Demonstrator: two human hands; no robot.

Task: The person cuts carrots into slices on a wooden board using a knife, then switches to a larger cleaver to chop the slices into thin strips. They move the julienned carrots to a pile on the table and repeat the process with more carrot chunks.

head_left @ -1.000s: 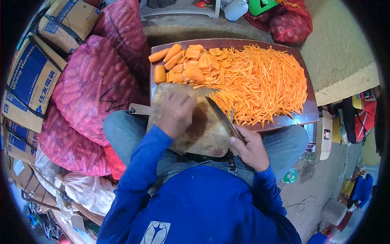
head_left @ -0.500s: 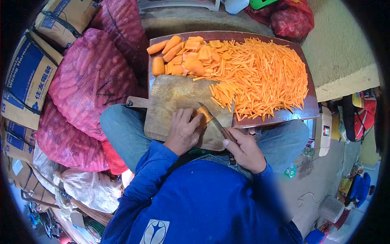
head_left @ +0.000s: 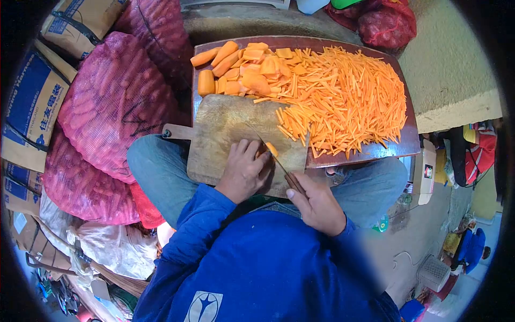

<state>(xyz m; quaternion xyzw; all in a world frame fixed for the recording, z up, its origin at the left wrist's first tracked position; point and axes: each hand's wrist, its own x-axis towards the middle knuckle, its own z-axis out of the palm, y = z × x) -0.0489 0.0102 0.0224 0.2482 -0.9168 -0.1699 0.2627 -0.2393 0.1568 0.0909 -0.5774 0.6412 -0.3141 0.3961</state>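
Note:
My right hand (head_left: 319,204) is wrapped round the wooden handle of a knife (head_left: 282,168), its blade slanting up and left over the wooden cutting board (head_left: 214,123). Close against the blade, my left hand (head_left: 244,169) has its fingers curled down on a carrot piece, mostly hidden beneath them. A small cut carrot stick (head_left: 272,149) shows just right of the blade. At the board's right edge lie some carrot sticks (head_left: 292,124), touching a large heap of carrot strips (head_left: 354,102). Carrot slices (head_left: 255,80) and whole peeled carrots (head_left: 225,51) lie behind the board.
A dark red tabletop (head_left: 394,147) bears the carrots, with the board overlapping its near left part. Pink mesh sacks (head_left: 112,107) and cardboard boxes (head_left: 32,102) are stacked on the left. A red net bag (head_left: 386,27) sits at the back right beside a concrete ledge (head_left: 450,70).
The knife and my right hand have shifted slightly left and down. The orange piece beside my left fingers now shows as a small stick right of the blade. The view has shifted slightly.

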